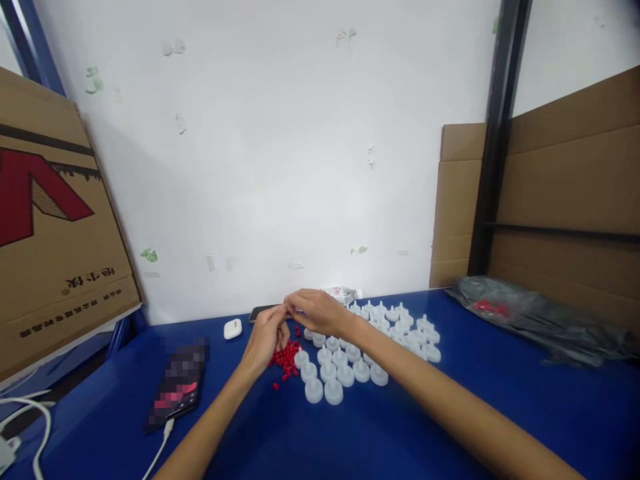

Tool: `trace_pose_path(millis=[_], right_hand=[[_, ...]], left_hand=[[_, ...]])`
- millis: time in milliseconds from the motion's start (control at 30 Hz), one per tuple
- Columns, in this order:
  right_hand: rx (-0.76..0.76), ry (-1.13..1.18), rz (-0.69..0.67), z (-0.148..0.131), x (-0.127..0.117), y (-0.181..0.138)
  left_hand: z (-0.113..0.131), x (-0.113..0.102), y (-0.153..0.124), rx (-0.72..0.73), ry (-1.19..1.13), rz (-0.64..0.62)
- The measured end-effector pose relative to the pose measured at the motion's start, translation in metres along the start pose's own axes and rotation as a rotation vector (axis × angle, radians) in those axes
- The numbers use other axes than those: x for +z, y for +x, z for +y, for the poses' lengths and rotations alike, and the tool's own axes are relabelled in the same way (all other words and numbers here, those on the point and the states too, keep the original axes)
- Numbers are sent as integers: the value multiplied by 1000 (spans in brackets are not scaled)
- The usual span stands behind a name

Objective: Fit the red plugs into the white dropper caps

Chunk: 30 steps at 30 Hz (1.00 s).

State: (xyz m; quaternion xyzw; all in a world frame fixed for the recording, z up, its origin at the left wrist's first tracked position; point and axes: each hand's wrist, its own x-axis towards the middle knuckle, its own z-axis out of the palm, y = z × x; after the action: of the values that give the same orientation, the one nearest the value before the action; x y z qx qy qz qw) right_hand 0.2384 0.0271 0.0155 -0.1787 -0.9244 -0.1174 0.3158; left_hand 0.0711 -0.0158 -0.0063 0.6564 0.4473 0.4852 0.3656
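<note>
Red plastic, by the look of it: a loose heap of small red pieces (287, 360) on the blue table (300, 440), and here's the danger. They're tiny and nothing fences them in, so a brush from the left hand (267, 331) could well scatter them; one stray sits apart on the near side. Watch the white nozzle caps (345, 375) too, packed close with spouts up: a low sweep of the right forearm (425, 373) might tip a few. Now positions! The heap lies just beside the left hand's curled fingers, toward the wearer; the caps spread below and to the right of the right hand (315, 311). Both hands meet at the fingertips, fingers bent inward; whether they grip anything, I cannot tell. Farther out, a clear bottle (340, 292) behind, a white case (233, 329) to the left.
</note>
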Motion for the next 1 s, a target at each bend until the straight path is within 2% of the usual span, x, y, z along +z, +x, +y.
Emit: trace_pose_path(millis=[100,167,233,333,467,533,633,800,1000], right_hand=[[114,-40,39,11,1,-6],[257,-59,98,25,-4,-16],[426,-63,161,41,-12,-29],[570,-50,157,61,-20,-45],[584,-27,85,71,-14,-52],[594,-31,57,72,-8,-52],[602,-36,-4,71,-4,-50],[612,-31,-118,71,-4,-51],[615,-89,-169,70,0,-50]], left_hand=[[6,0,-4,-32,-213,44],[11,-6,-7,-11,-356,79],[16,-13,-7,30,-373,80],[14,-22,-4,52,-122,126],[-1,-26,-2,147,673,179],[-8,-26,-2,162,906,123],[-12,-26,-3,144,998,44],[-15,-23,-3,151,1013,-33],[-17,-21,-5,134,1028,-78]])
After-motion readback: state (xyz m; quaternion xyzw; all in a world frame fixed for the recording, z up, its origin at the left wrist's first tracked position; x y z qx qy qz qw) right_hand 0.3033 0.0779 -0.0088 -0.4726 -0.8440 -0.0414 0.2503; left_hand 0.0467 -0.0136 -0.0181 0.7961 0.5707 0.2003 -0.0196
